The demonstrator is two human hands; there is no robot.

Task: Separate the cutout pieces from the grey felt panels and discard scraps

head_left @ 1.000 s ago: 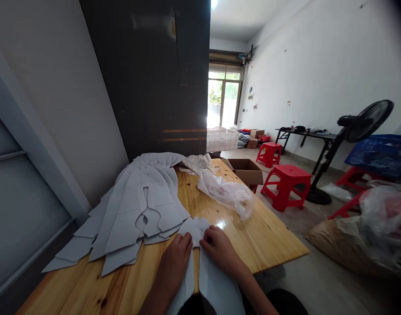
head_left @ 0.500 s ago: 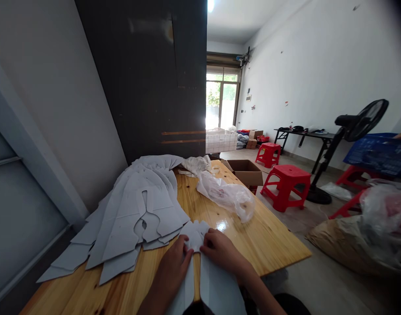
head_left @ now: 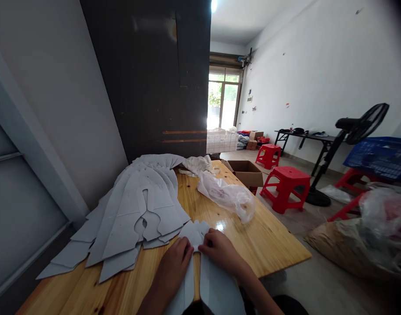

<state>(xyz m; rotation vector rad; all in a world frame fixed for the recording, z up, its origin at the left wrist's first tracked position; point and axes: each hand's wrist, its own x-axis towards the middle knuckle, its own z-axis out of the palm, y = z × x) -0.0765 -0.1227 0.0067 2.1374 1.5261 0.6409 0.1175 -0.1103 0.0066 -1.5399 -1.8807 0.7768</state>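
A white sheet cut to shape [head_left: 220, 284], with a long narrow slot up its middle, lies on the wooden table in front of me. My left hand [head_left: 180, 256] is closed on its edge, left of the slot's top end. On the other side of the slot, my right hand [head_left: 216, 247] pinches the same sheet. Both sets of fingertips are close together, and what lies under them is hidden. Left of my hands, a fanned pile of similar white cut sheets [head_left: 128, 227] covers part of the table.
A crumpled clear plastic bag [head_left: 224, 194] lies on the wooden table [head_left: 266, 245], with pale cloth [head_left: 197, 164] behind it. Beyond the table's right edge are an open cardboard box [head_left: 244, 170], a red stool [head_left: 287, 186], a black fan [head_left: 364, 124] and a blue basket [head_left: 380, 157].
My left fingers have curled in and shifted right, nearer my right hand. My right hand has barely moved. A hand seen at the blue basket's edge is gone from view.
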